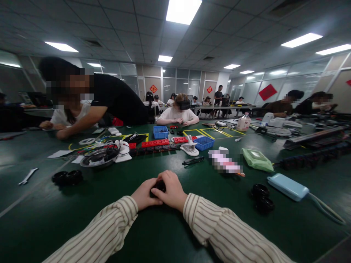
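Observation:
At the middle of the near table edge, my left hand point(144, 194) and my right hand point(173, 190) meet around a black round part point(160, 187). The fingers of both hands are closed over it and cover most of its surface. Similar black ring-shaped parts point(67, 178) lie on the green tabletop point(115, 186) to the left. More black rings point(262, 197) are grouped to the right of my right forearm.
A wrench point(28, 176) lies far left. Beyond my hands are a metal bowl of cables point(98, 159), red power strips point(155, 143), blue bins point(203, 143) and glasses point(193, 160). A green wipes pack point(257, 159) and light-blue device point(287, 187) lie right. People work across the table.

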Motion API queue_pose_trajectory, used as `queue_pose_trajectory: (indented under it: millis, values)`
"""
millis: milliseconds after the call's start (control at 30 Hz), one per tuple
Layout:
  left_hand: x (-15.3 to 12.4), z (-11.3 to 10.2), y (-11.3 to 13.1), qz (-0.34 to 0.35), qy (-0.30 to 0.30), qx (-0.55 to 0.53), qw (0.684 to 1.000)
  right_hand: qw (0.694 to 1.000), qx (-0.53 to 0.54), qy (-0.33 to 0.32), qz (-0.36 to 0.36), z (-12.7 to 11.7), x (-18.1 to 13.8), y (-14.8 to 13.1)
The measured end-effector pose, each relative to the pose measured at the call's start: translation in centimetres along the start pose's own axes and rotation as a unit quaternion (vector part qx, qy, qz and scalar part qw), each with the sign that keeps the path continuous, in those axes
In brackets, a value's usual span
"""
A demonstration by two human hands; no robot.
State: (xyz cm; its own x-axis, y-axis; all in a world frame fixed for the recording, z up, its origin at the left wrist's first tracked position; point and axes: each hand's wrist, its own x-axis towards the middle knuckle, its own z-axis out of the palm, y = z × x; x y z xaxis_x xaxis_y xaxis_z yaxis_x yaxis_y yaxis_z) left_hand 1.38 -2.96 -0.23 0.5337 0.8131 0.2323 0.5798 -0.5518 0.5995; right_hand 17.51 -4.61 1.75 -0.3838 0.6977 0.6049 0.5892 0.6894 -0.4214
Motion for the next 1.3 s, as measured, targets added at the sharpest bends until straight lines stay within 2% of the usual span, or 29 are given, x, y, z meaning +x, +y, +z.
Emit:
queue_pose_trajectory:
  millis: [167,367,500,600,700,800,900,1167,1300]
  values:
    - [0.1,0.1,0.3,-0.031,0.005,0.031,0.999,1.0,-0.013,-0.025,0.014,0.4,0.2,0.2]
    - [0.2,0.1,0.2,-0.031,0.006,0.024,0.999,0.997,0.024,-0.045,-0.061,-0.1,0.0,-0.1]
    - [0.3,0.2,-0.4,0.005,0.004,-0.004,1.0,0.996,0.037,-0.02,-0.085,-0.1,-0.4,-0.5]
    - [0.2,0.4,-0.7,0.009,0.013,-0.018,1.0,0.998,0.026,0.008,-0.05,0.0,-0.4,-0.5]
    - [0.1,0.4,-0.7,0.014,0.023,0.0,1.0,0.999,0.016,0.02,0.033,0.1,-0.2,-0.1]
    - [0.0,0.3,-0.5,0.027,0.042,0.056,0.997,0.997,0.011,0.004,0.079,0.3,0.0,0.4]
    - [0.0,0.2,-0.2,0.031,0.056,0.098,0.993,0.996,0.01,-0.015,0.09,0.6,0.2,0.7]
    - [0.3,0.4,-1.1,0.011,0.039,0.081,0.996,0.996,0.072,-0.046,0.04,0.7,0.2,0.9]
    - [0.3,0.4,-1.4,0.015,0.025,0.068,0.997,0.996,0.058,-0.068,-0.007,0.2,0.1,0.3]
